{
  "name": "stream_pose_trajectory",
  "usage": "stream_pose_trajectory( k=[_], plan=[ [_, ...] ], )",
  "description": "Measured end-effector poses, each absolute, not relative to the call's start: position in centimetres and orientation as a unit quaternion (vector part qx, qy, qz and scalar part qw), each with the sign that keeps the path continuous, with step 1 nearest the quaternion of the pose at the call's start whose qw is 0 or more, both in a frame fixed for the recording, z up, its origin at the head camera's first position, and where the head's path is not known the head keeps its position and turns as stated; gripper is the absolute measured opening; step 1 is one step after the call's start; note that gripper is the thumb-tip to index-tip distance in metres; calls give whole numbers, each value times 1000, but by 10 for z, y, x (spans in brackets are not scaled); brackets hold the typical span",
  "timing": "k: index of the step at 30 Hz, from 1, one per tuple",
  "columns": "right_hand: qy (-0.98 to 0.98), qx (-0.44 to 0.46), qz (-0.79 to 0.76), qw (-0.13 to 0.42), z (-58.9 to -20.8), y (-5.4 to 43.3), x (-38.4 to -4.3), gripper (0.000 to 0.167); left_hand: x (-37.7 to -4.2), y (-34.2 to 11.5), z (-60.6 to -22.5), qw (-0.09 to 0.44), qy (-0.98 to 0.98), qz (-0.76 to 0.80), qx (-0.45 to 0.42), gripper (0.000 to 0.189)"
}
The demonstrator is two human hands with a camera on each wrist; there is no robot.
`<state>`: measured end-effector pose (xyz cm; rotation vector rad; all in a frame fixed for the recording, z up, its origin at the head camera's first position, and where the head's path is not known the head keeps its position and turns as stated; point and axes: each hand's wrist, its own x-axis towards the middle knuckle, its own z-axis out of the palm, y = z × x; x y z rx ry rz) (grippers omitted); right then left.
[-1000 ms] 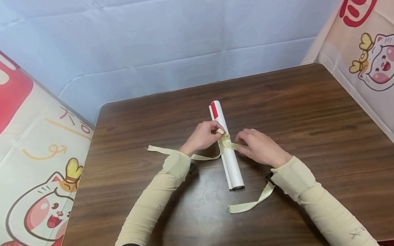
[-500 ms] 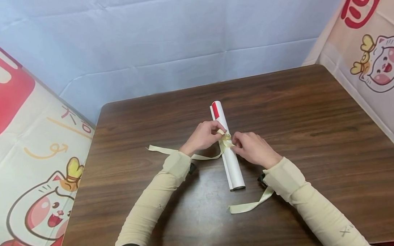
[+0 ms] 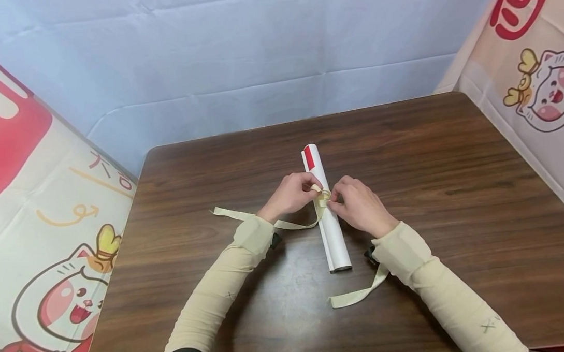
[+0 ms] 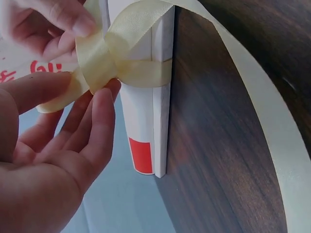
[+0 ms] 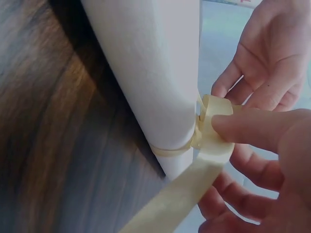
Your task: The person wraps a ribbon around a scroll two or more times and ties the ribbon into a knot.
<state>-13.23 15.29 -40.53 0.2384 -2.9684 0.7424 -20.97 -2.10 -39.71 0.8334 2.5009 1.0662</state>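
A white paper roll point(image 3: 334, 241) with a red patch near its far end lies on the wooden table. Pale yellow ribbon point(image 4: 146, 73) goes round its middle and is looped on top. My left hand point(image 3: 292, 192) pinches a ribbon loop between thumb and fingers at the roll's left side. From the right, my right hand point(image 3: 359, 205) holds another stretch of ribbon close to the knot; in the right wrist view its thumb point(image 5: 233, 127) presses on a fold of it. The knot itself is partly hidden by the folds and fingers.
One loose ribbon tail point(image 3: 232, 214) stretches left across the table point(image 3: 193, 174), passing under the left wrist. The other tail point(image 3: 353, 298) lies near the front, below the right wrist. A pale blue cloth point(image 3: 240, 53) hangs behind; printed panels stand at both sides.
My right hand has come in leftward to the knot and then slightly up, bringing its ribbon into a fold over the roll. The left hand keeps its pinch in nearly the same spot.
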Motion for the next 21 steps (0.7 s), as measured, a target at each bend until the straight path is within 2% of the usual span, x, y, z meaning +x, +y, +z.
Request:
stream_pose_trajectory(
  k=[6,13,21],
  plan=[
    [-961,65,263,51,-406,149,-138,14,-211,-22,-397,154,863,379,297,10],
    [-957,51,281,40,-408,146,-145,10,-210,-23,-397,166,855,393,297,11],
    [-954,47,290,60,-413,144,-151,8,-211,-25,-399,156,850,403,300,11]
  ],
)
